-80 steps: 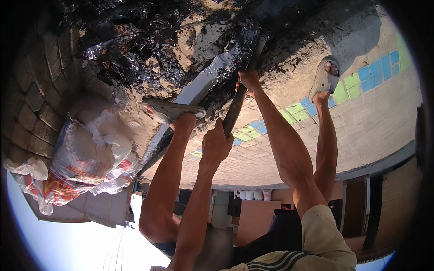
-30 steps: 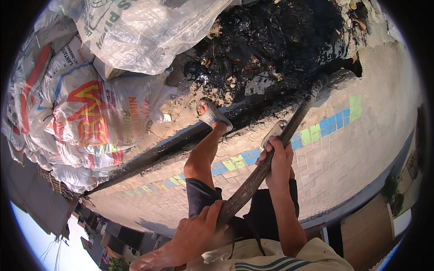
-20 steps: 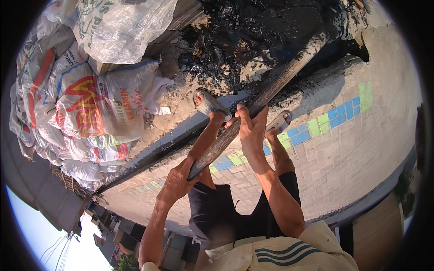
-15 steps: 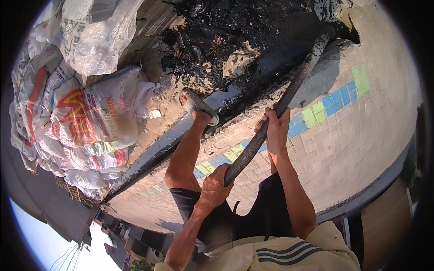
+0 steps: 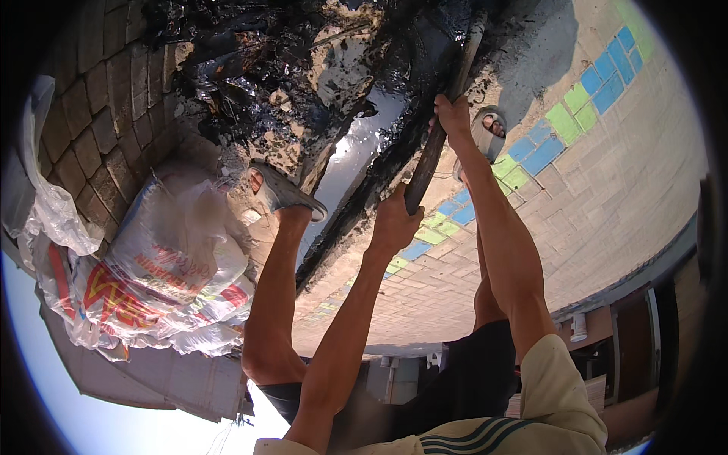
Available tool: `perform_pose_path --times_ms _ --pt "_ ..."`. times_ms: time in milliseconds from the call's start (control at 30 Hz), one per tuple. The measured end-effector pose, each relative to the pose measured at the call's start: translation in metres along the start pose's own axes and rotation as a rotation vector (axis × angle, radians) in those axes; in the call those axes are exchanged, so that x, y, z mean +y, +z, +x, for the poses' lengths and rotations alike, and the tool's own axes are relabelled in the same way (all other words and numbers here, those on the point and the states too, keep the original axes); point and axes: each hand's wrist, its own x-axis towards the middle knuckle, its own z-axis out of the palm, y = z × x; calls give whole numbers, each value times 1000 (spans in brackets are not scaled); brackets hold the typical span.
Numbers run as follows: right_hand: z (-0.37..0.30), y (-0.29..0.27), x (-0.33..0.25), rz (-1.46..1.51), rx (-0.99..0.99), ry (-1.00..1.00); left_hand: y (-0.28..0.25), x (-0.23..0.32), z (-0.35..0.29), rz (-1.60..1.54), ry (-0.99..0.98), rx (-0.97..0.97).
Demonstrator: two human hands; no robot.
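A long dark wooden pole point(image 5: 434, 158) slants up and away from me, both hands closed around it. My left hand point(image 5: 395, 221) grips its near end, and my right hand point(image 5: 453, 120) holds it farther along. The pole's far end reaches the top of the view, over the drainage channel point(image 5: 351, 163) with its dark, shiny water; what is fixed to that end, if anything, cannot be made out. Wet black sludge mixed with debris point(image 5: 235, 76) lies heaped along the channel's left side.
My sandalled feet straddle the channel, the left sandal point(image 5: 287, 199) on its left edge, the right sandal point(image 5: 487, 136) on the paving. Stacked white sacks point(image 5: 171, 258) stand at left beside a brick surface point(image 5: 98, 136). Blue and green painted bricks point(image 5: 542, 155) run along the right.
Both hands and the pole have moved forward and up in the view, arms stretching out more. The pole stands steeper, and the view has shifted.
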Motion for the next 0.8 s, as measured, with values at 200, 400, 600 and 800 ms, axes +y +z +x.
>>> perform_pose_path --times_ms 200,400,600,800 --pt "84 62 75 -47 152 12 -16 -74 91 56 -77 -85" --pt "75 112 110 -263 147 51 -39 -125 89 -31 -184 -122" --pt "75 92 107 -375 46 139 -16 -119 75 -240 -236 -120" --pt "61 118 153 -507 125 136 -36 -157 64 -222 -318 -221"
